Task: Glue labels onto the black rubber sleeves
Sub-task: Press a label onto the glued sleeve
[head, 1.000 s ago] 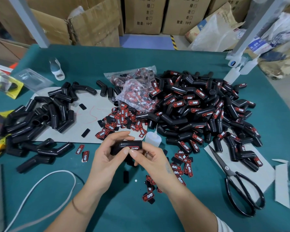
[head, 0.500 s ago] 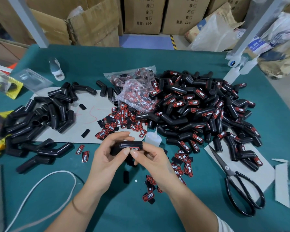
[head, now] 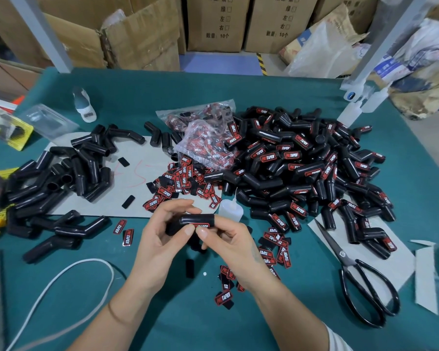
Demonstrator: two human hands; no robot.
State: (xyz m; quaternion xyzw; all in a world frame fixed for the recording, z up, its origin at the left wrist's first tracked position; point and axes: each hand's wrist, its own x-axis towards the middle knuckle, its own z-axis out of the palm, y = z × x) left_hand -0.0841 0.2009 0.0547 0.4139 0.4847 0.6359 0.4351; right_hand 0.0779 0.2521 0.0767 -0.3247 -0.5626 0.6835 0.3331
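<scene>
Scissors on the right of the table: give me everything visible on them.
The scissors have large black loop handles nearest the person and plain grey metal blades with a pivot screw. They lie flat and shut, tips pointing away toward the pile of labelled sleeves. The blades rest on a sheet of grey card, the handles partly on the green table cover. No hand touches them.

- The left hand [head: 160,239] and forearm are bare, with a thin band around the wrist.
- The right hand [head: 235,245] is bare; a white sleeve [head: 336,339] edge shows near the elbow.
</scene>
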